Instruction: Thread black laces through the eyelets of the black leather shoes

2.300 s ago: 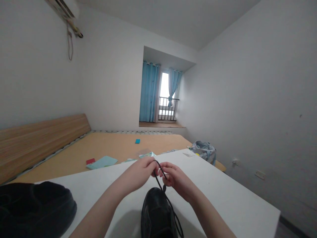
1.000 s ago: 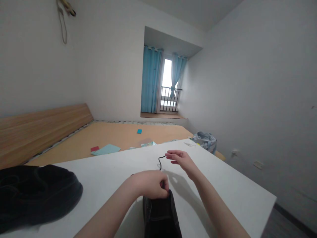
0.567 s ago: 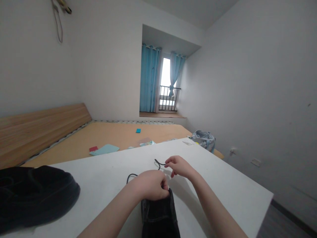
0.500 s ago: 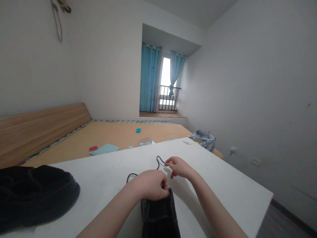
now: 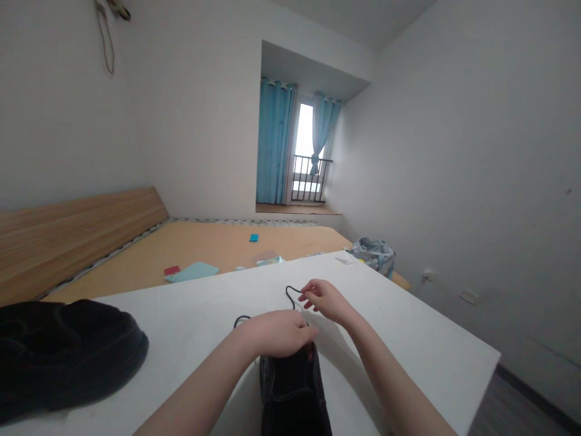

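Note:
A black shoe [image 5: 295, 387] stands at the front middle of the white table, pointing away from me. My left hand [image 5: 284, 333] lies over its far part, closed on the upper, with most fingertips hidden behind the hand. Just beyond, to the right, my right hand [image 5: 324, 298] pinches the black shoelace [image 5: 287, 290] near its end. The lace loops back toward the shoe under my left hand. Another bit of black lace [image 5: 240, 318] curves out left of that hand. A second black shoe [image 5: 72, 357] rests on the table at the left.
The white table [image 5: 399, 309] reaches toward a bed [image 5: 218, 239] with a wooden headboard [image 5: 82, 239]. Light blue sheets [image 5: 193, 272] and a red card [image 5: 171, 270] lie on the bed. A grey-blue bag [image 5: 373, 254] sits beyond the table's far right corner.
My left hand has turned slightly over the shoe, its thumb now stretched to the right. My right hand has moved up a little with the lace.

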`<state>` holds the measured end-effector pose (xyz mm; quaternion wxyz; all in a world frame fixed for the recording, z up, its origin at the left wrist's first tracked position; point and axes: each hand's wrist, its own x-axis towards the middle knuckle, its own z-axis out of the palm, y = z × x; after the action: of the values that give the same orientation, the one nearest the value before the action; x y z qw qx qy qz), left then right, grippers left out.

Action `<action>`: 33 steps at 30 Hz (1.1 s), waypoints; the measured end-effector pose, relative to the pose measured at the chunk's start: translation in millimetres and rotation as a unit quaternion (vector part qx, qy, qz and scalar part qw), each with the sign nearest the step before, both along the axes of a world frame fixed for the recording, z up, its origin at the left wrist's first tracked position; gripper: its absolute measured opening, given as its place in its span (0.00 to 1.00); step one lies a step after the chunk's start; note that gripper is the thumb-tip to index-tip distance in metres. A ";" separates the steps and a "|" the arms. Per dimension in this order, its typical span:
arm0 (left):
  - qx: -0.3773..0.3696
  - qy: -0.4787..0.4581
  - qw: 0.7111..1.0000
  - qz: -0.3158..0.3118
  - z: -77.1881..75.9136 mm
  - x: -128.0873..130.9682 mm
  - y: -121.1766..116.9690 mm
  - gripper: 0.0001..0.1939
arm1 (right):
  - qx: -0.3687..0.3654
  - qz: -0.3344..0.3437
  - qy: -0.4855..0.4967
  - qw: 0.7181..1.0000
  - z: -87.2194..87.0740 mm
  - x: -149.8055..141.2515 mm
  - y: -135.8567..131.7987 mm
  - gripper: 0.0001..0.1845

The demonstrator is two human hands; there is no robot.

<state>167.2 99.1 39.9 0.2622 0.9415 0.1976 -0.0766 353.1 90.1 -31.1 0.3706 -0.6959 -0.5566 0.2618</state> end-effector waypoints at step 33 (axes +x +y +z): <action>0.013 0.033 0.999 0.009 0.8 -0.4 -1.0 0.13 | 0.009 0.051 0.167 0.985 10.0 -56.8 -116.6 0.12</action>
<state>166.9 98.1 40.8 0.2441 0.9398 0.2155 -0.1032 296.3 -26.4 -21.1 0.4506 -0.6100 -0.5237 0.3880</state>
